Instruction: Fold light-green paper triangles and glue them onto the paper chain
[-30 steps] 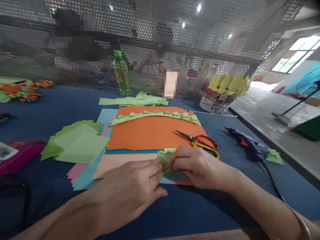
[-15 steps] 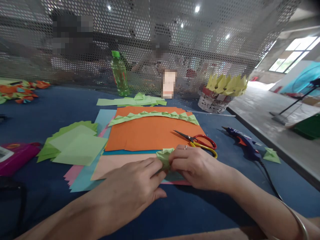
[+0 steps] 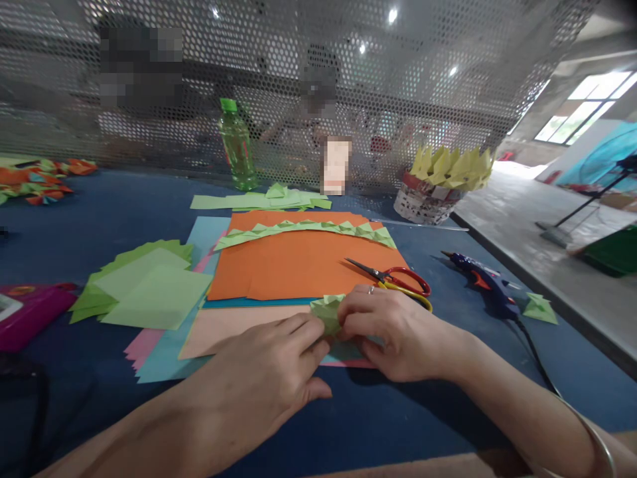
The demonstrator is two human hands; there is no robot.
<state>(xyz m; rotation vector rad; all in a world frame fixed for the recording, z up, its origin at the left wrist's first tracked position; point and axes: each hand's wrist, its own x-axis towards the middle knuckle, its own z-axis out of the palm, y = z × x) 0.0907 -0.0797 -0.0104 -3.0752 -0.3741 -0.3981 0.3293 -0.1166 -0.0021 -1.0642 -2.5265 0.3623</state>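
Note:
Between my two hands is a small folded piece of light green paper [image 3: 328,312], over the near edge of the paper stack. My left hand [image 3: 279,358] has its fingers closed on the piece's left side, the thumb sticking out below. From the right, my right hand [image 3: 393,328] pinches the other edge with its fingertips; part of the paper is hidden behind the fingers. Scissors [image 3: 393,279] with red and yellow handles lie just beyond my right hand, on the orange paper [image 3: 293,265]. A green strip [image 3: 308,229] of folded paper points curves across that paper's far end.
Green paper squares [image 3: 154,292] and a magenta object [image 3: 30,312] lie left. A glue gun [image 3: 482,282] with its cord and a folded green piece [image 3: 540,307] are right. Behind stand a bottle [image 3: 236,149], a yellow-pointed basket [image 3: 428,199] and a perforated metal screen [image 3: 279,53].
The fingers of my right hand have loosened slightly, opening a gap above the thumb. My left hand keeps the folded green paper in nearly the same spot.

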